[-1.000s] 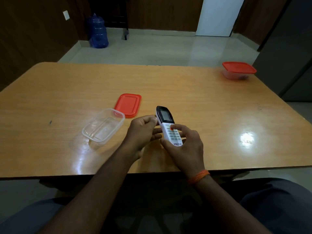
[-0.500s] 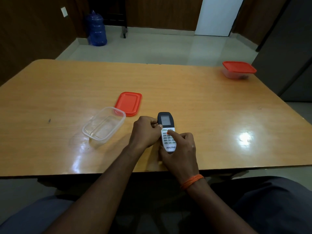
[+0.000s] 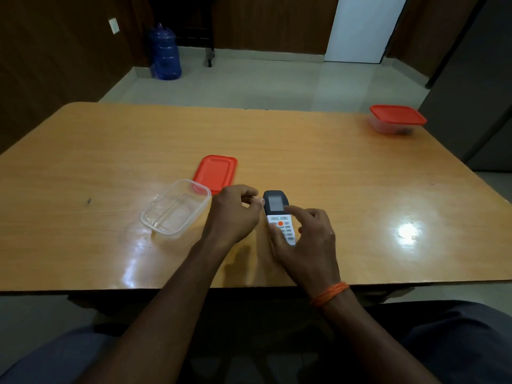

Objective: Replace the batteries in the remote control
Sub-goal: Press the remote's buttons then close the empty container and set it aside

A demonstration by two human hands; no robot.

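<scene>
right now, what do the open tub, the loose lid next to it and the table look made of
Open tub: clear plastic, probably; the table shows through its glossy walls.
Loose lid: opaque red plastic, it seems, matte with a moulded rim.
Table: wood or wood-look laminate, glossy; grain lines and bright glare patches.
</scene>
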